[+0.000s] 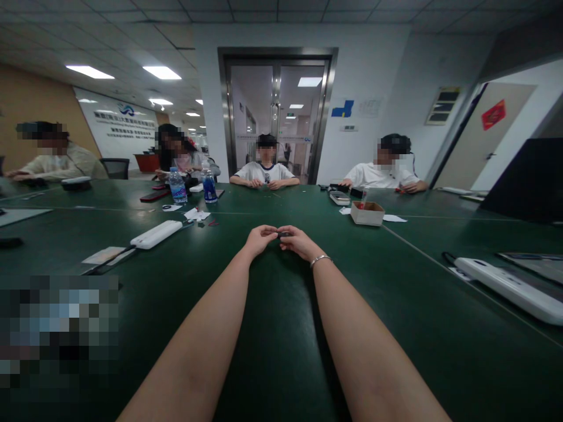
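Dim room, ceiling panels [90,71] glare, edges warped.

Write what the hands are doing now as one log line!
left hand: pinching small dark object | right hand: pinching same object | surface: green table | nearby: cardboard box, white case

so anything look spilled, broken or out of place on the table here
Nothing stands out. The left hand and right hand meet over a small dark object, too small to identify. The two bottles stand upright, the cardboard box sits flat, and the green table shows no spill.
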